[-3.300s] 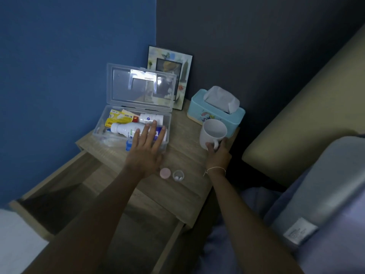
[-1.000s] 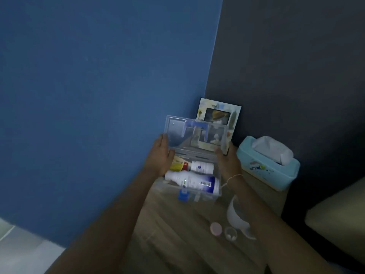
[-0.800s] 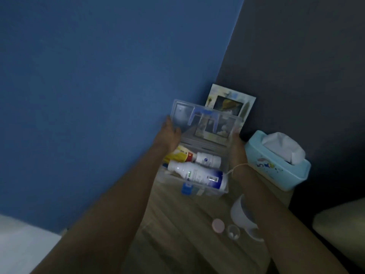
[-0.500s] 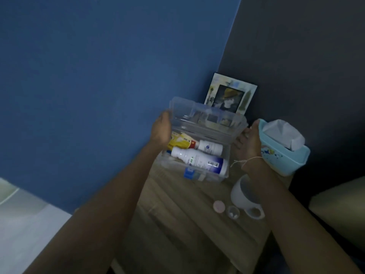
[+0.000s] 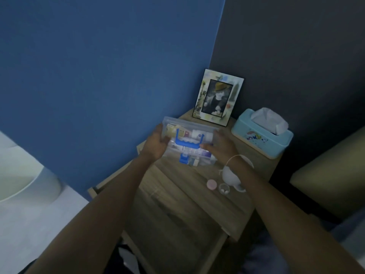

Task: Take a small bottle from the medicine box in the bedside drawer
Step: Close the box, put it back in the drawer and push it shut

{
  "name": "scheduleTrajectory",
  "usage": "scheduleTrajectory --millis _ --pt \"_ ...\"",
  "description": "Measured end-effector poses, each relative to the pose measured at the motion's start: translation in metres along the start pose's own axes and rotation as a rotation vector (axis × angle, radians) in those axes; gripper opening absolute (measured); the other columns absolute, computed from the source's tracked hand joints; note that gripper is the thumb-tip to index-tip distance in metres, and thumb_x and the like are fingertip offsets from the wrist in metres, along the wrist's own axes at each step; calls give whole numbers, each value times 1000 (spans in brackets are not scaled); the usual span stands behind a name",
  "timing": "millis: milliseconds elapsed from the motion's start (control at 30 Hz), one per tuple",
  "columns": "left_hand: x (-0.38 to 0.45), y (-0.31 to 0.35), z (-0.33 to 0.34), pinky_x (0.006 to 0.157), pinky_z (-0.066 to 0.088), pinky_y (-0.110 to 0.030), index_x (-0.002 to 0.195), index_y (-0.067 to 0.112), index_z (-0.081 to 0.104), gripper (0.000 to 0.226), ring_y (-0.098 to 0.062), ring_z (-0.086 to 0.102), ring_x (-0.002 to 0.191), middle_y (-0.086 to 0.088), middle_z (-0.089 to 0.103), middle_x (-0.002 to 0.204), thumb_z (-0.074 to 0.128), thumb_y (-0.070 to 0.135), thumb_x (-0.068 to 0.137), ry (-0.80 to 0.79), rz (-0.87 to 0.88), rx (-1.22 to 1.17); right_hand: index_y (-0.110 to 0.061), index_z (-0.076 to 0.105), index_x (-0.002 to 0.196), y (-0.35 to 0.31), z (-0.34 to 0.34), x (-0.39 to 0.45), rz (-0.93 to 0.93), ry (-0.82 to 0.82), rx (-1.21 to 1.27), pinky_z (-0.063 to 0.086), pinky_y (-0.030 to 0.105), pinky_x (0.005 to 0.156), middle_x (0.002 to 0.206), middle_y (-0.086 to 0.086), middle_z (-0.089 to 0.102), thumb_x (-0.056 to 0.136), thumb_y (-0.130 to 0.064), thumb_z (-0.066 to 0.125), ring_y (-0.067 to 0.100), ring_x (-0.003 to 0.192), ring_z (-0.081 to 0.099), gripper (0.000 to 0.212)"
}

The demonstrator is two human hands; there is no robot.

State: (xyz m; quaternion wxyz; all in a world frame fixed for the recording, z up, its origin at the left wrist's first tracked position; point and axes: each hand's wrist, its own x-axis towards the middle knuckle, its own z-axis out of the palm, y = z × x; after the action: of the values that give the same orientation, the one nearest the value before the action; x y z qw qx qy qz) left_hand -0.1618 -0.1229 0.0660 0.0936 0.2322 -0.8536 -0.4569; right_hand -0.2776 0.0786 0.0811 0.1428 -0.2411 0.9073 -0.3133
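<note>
Your left hand (image 5: 157,144) grips the left end of the medicine box (image 5: 189,144), fingers curled over the clear lid and thumb on the near side. The box sits on the nightstand top (image 5: 177,184), against the blue wall (image 5: 98,76), with its long axis running left to right across your view and the far end tipped slightly away from you. The lid is down, the blue handle (image 5: 187,140) lies flat along its middle, and the blue latch (image 5: 183,158) hangs at the front edge, facing you.

Your right hand (image 5: 219,148) holds the opposite end, palm down with fingers spread flat across the lid's right side. So both hands are clamped on the box, one at each short end, and the latch sits between them, a touch nearer your left.

The small bottle (image 5: 222,187), open and with white pills inside, stands on the top near the front right, just beside its pink cap (image 5: 211,184) and touching or nearly touching the white mug (image 5: 232,175) behind it. It lies below and to the right of the box, under your right wrist, so your right hand is clearly the nearer one.

The drawer (image 5: 167,244) is pulled open directly beneath your arms, toward you from the box. I judge the next move brings the box straight back along that line; keep your right forearm high, as it passes over the mug and bottle.

Further right stand the photo frame (image 5: 218,97) and tissue box (image 5: 261,133), both clear of your hands.
</note>
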Motion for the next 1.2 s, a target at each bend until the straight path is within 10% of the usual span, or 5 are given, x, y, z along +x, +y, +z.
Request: scheduleTrajectory --millis 167,500,700,933,1200 --pt "-7 -13 13 112 7 -19 149 7 11 59 -24 7 148 -13 0 160 37 27 101 24 113 172 -8 -5 151 8 12 -8 -21 -102 -226 8 38 118 159 12 -18 92 -53 47 27 148 -8 90" --pt "-10 -17 21 110 8 -20 150 9 10 60 -20 6 147 -10 -2 161 35 33 101 67 105 164 -8 -9 150 12 20 -11 -51 -87 -318 6 42 118 159 13 -21 92 -53 46 29 147 -15 91" --pt "-72 -18 65 96 40 -30 129 11 43 34 -24 48 119 -14 44 132 42 26 98 581 -99 -36 -6 -8 150 13 21 -9 -62 -78 -322 4 40 118 158 15 -21 92 -53 46 29 146 -17 92" --pt "-80 -5 84 101 45 -40 127 8 54 33 -26 55 116 -11 60 125 44 19 97 119 -325 -300 -6 -7 150 13 21 -9 -74 -75 -347 8 42 118 158 14 -22 92 -53 47 31 146 -16 92" --pt "-75 -6 84 72 44 -24 105 8 64 24 -17 60 92 -3 65 97 49 24 95 174 -266 -293 -7 -9 150 16 23 -7 -78 -87 -349 10 45 119 157 13 -24 92 -53 46 31 146 -16 92"
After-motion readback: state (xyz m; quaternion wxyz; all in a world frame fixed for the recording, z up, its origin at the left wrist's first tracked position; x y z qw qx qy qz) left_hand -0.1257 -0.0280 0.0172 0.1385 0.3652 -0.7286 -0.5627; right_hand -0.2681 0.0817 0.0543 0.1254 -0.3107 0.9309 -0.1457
